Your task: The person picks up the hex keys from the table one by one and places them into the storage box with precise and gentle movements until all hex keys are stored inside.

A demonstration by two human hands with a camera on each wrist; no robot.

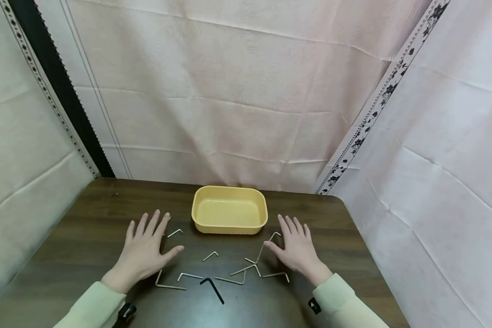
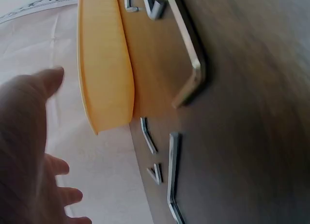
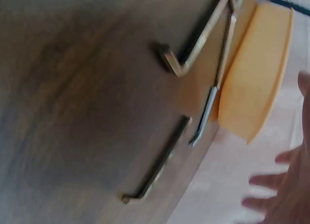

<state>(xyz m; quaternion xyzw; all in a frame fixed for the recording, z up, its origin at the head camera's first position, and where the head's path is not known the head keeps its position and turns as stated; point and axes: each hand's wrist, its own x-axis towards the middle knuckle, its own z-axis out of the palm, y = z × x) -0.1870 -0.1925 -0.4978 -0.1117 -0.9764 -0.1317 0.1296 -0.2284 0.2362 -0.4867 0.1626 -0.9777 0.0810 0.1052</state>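
My left hand (image 1: 141,257) is spread with straight fingers over the left of the table and holds nothing. Near its thumb are small silver hex keys, one (image 1: 175,233) just right of the fingers and a larger one (image 1: 171,287) below the palm. On the other side, my right hand (image 1: 299,250) is likewise spread and empty. Its thumb tip overlaps a long hex key (image 1: 260,252) in the head view. Close by lie another hex key (image 1: 275,274) and a bent one (image 1: 243,270). A black hex key (image 1: 215,290) lies front and centre, between the hands.
A yellow rectangular tray (image 1: 229,230) stands at the back middle of the dark wooden table (image 1: 86,228). More hex keys, such as a small one (image 1: 210,256) and a longer one (image 1: 229,280), lie scattered before it. White cloth (image 1: 229,91) hangs behind and at both sides.
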